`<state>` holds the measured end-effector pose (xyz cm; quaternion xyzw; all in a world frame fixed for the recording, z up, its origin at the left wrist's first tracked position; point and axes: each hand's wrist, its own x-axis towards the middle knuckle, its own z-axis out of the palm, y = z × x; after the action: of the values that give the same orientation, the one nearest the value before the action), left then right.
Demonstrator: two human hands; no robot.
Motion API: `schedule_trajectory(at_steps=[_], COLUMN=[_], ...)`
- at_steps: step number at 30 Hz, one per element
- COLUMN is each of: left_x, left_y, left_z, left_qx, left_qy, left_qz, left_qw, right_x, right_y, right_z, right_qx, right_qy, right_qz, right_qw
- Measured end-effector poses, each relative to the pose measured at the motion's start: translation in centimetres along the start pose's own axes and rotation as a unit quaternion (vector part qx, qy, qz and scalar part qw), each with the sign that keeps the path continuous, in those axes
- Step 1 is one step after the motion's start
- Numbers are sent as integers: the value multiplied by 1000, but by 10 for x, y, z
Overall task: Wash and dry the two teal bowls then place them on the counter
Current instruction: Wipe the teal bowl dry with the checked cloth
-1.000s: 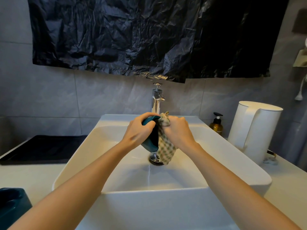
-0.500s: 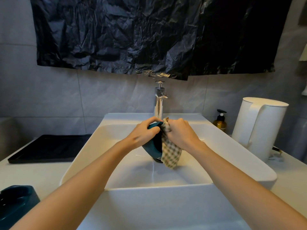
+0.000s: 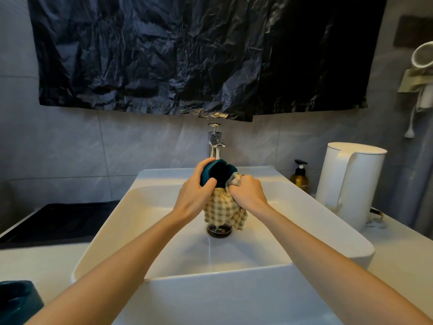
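Turned since a second ago, the teal bowl (image 3: 218,174) now shows its dark mouth to the camera rather than its edge. It is held above the sink (image 3: 164,178), in front of the tap (image 3: 216,143). At 9 o'clock on its rim the left hand (image 3: 194,198) grips it, thumb curled over. At 3 o'clock the right hand (image 3: 248,192) bunches the checked cloth (image 3: 220,207) against the rim. The cloth hangs below, perhaps touching the base. At 8 o'clock on the worktop (image 3: 46,261) sits the second teal bowl (image 3: 16,301).

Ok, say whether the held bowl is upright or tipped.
Tipped: the left hand holds the bowl on its side, its opening facing the camera.
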<state>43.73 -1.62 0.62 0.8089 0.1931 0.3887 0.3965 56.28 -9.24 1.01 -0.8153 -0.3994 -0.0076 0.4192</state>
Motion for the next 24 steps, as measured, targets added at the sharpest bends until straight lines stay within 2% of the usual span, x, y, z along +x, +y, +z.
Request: schedule_trajectory(at_steps=[3,6,9,12,16,20,24], left_x=[2,3,2,2,0,1,3], left_y=[-4,-6,-10,-10,-2,-7,-7], left_z=[-6,-6,-4,-3,-5,-4,-5], left_qx=[17,32,45,45,60,52,-7], left_qy=[-6,-53,-111,-104,-43,-34,5], left_qz=[-1,-13,-25,-23,10,-15,-73], left_qw=[1000,998,992,993,997,998,997], right_x=[-3,-1,1,5,3,1,4], right_y=[-3,0,4,5,4,5,5], right_z=[3,-2,-10,-10,-4,1,-1], right_qx=[-41,-102,-204,-237,-155,-66,34], right_qy=[6,31,25,37,47,-20,-121], right_qz=[-34,-98,-203,-249,-172,-63,37], right_qw=[999,990,957,938,972,996,991])
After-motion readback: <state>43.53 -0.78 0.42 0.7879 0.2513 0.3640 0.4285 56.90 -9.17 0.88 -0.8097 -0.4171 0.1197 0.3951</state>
